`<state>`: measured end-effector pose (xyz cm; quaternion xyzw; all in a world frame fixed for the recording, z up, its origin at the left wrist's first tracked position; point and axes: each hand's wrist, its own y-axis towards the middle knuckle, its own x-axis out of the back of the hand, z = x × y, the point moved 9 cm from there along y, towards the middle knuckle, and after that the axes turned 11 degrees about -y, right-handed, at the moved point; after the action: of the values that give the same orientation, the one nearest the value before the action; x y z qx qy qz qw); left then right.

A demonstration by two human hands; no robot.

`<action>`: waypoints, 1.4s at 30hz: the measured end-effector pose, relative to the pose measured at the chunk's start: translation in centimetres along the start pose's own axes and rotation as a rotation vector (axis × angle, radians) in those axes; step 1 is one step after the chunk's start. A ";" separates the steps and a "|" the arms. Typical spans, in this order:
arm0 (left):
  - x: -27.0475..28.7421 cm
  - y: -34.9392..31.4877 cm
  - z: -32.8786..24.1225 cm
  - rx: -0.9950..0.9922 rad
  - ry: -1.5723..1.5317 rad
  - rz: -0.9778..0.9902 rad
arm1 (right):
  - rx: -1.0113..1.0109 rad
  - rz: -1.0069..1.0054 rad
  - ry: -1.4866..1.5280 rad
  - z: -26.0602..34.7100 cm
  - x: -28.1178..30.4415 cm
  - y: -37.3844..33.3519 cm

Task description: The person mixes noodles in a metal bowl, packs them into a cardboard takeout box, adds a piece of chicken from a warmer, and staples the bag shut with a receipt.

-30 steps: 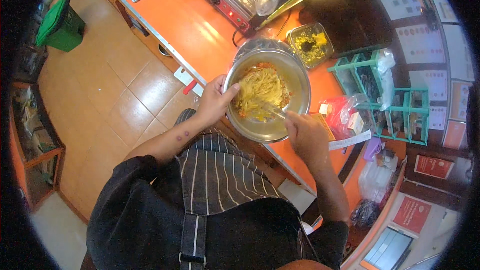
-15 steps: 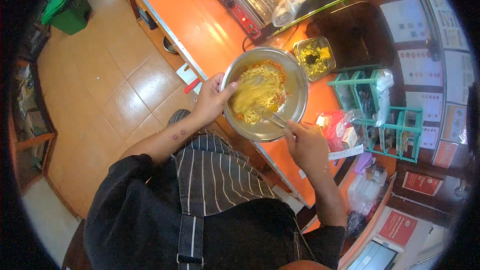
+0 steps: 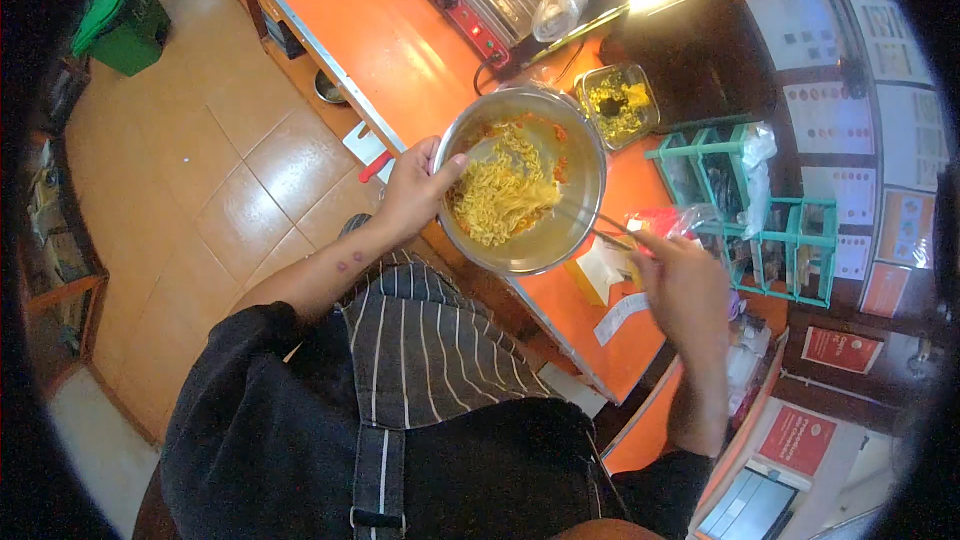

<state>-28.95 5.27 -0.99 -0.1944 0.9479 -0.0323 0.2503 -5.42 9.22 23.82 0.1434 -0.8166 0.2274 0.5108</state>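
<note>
The tip of the metal tool [image 3: 612, 234] is blurry in the noodles [image 3: 497, 192], so I can't tell its kind. The left hand [image 3: 412, 190] pinches the bowl's [image 3: 545, 248] left rim, thumb on top, other fingers partly hidden. The right hand [image 3: 685, 280], a bit blurry, is closed around the tool. The noodles sit in the bowl, over the orange counter's [image 3: 385, 35] front edge.

Both arms [image 3: 325, 275] forward, left fingers [image 3: 424, 153] curled, thumb [image 3: 450, 172] extended, right fingers [image 3: 652, 248] blurred, apparently bunched.
</note>
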 end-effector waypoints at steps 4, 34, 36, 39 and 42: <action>-0.2 -0.5 -0.4 0.055 0.028 0.004 | -0.087 -0.048 -0.065 -1.8 5.8 -1.8; -1.2 -0.8 -0.8 0.003 0.033 0.074 | 0.044 0.111 0.426 0.5 -9.3 -0.5; -1.0 -0.7 0.1 0.024 0.086 0.097 | 0.138 0.083 0.469 3.5 -9.3 -0.2; -1.5 -1.1 -1.1 -0.018 0.081 0.063 | 0.157 -0.087 0.544 2.1 -8.5 0.2; -1.1 -1.0 -1.0 -0.050 -0.001 0.049 | -0.102 0.075 0.532 -2.0 -5.7 -1.3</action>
<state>-28.22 4.73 0.52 -0.1773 0.9528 -0.0022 0.2466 -0.79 9.13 19.71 0.0227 -0.6688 0.2345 0.7051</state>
